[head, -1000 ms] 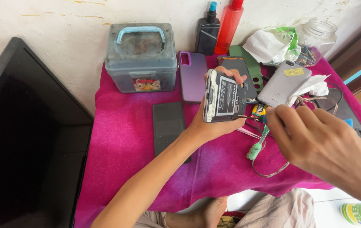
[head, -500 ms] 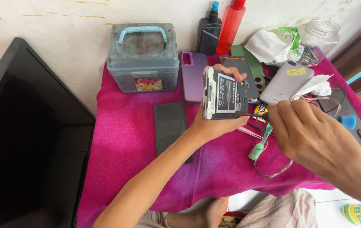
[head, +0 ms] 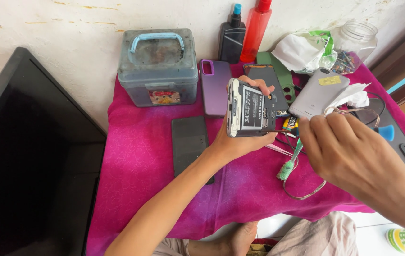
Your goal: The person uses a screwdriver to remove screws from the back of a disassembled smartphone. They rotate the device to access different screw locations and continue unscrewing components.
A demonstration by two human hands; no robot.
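I had the left hand [head: 233,142] gripping the opened phone [head: 250,114] upright above the pink cloth [head: 141,161] on the bench, back cover off and battery showing. My right hand [head: 349,151] pinched a thin tool [head: 283,131], its tip touching the phone's lower right edge. I judged this a screw-loosening or prying step; next called for a steady tip and firm hold, so nothing dropped among the cables [head: 302,189].

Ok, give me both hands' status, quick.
Left hand: closed around an opened phone, its battery showing.
Right hand: closed on a thin tool, tip at the phone's edge.
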